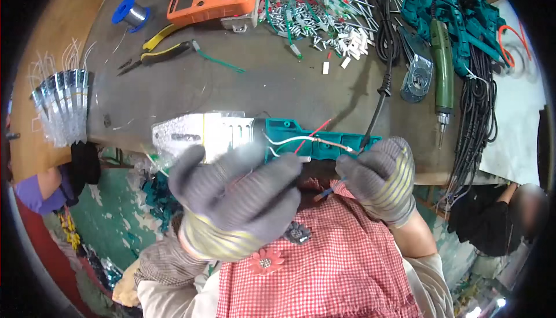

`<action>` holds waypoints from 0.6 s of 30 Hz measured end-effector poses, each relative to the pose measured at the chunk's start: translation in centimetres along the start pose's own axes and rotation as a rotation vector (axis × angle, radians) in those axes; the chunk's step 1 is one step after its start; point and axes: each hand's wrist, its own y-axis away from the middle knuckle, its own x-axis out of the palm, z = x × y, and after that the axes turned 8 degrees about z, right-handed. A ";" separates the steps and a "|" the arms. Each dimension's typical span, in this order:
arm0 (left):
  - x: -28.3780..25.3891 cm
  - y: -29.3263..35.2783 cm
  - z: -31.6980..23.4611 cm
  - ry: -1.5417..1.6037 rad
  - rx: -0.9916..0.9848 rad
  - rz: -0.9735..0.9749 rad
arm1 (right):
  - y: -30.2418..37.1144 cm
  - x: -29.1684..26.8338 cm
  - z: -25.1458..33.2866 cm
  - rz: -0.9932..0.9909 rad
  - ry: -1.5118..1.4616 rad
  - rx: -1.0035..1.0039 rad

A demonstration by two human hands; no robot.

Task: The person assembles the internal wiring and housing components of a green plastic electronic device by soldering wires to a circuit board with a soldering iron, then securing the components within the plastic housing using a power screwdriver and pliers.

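Observation:
A teal plastic housing half (278, 130) lies at the bench's front edge, joined to a bright metal plate (191, 135) on its left. White wire (289, 140) and red wire (315, 133) come out of it. My right hand (379, 179), in a grey knit glove, pinches wire ends by the black power cord (376, 112) at the housing's right end. A blue wire end (330, 189) hangs below these fingers. My gloved left hand (237, 202) is over the metal plate, fingers spread and blurred. By its fingertips is a small white sleeve (304, 159).
Behind lie pliers (165, 52), a solder spool (132, 14), an orange multimeter (214, 0) and heaped screws (313, 26). A green electric screwdriver (443, 69), coiled cords (475, 109) and teal housings (463, 17) are right. Bundled metal parts (61, 107) stand left. People sit on both sides.

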 end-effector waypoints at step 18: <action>3.3 -4.8 -4.5 0.472 -0.469 -0.058 | 0.5 1.8 1.9 -0.334 -0.381 0.365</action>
